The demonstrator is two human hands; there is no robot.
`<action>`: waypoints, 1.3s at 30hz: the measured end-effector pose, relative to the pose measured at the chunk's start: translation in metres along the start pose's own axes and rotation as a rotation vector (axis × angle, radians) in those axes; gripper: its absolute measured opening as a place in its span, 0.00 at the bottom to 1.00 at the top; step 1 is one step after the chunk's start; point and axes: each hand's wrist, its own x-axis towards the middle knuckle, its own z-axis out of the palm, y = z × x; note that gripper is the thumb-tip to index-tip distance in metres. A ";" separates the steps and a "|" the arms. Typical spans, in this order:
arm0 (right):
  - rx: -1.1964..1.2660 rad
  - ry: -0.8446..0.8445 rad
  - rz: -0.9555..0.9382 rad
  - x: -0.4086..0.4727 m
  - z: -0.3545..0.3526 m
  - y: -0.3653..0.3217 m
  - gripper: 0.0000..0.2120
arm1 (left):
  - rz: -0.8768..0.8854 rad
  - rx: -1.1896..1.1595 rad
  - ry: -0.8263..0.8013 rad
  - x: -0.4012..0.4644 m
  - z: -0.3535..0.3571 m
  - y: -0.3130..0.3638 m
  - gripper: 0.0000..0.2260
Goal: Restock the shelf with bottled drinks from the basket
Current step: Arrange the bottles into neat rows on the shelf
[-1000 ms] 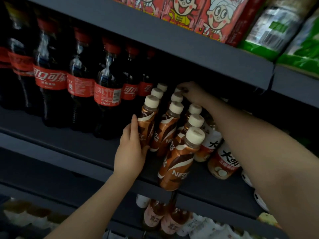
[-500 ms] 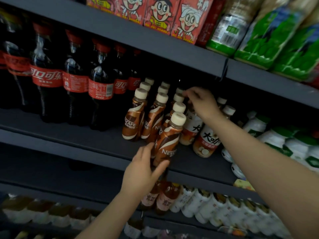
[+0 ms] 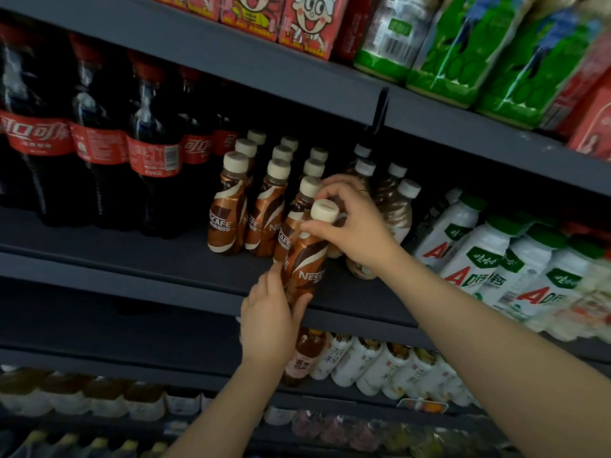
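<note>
We see ten coffee bottles point(image 3: 228, 209) near dark shelf point(image 3: 165, 259) front edge; left hand point(image 3: 267, 322) and right hand point(image 3: 353, 229) both grip front bottle point(image 3: 305, 262).

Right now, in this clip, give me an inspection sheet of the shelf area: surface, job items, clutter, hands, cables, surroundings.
Surface: dark shelf, bare strip along its front edge.
Job's things: front coffee bottle, tilted at the shelf edge, cream cap on; three rows of coffee bottles stand upright behind it. No basket in view.
Clutter: nothing seen.
Hands: left hand wraps the front bottle's base; right hand grips its neck just under the cap.
Cables: nothing seen.
Surroundings: cola bottles to the left, white bottles with green caps to the right, red cartons and green packs above, more drinks on the lower shelves.
</note>
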 end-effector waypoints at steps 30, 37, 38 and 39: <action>-0.361 -0.079 0.213 0.047 -0.085 0.053 0.17 | 0.010 -0.183 -0.135 -0.022 0.021 0.071 0.26; -0.317 -0.141 0.199 0.099 -0.081 0.079 0.16 | -0.048 -0.053 0.019 0.027 0.075 0.090 0.32; -0.287 -0.150 0.187 0.103 -0.080 0.081 0.17 | -0.057 -0.044 0.051 0.031 0.083 0.092 0.32; -0.252 -0.159 0.183 0.108 -0.078 0.084 0.17 | -0.070 -0.030 0.082 0.034 0.089 0.094 0.32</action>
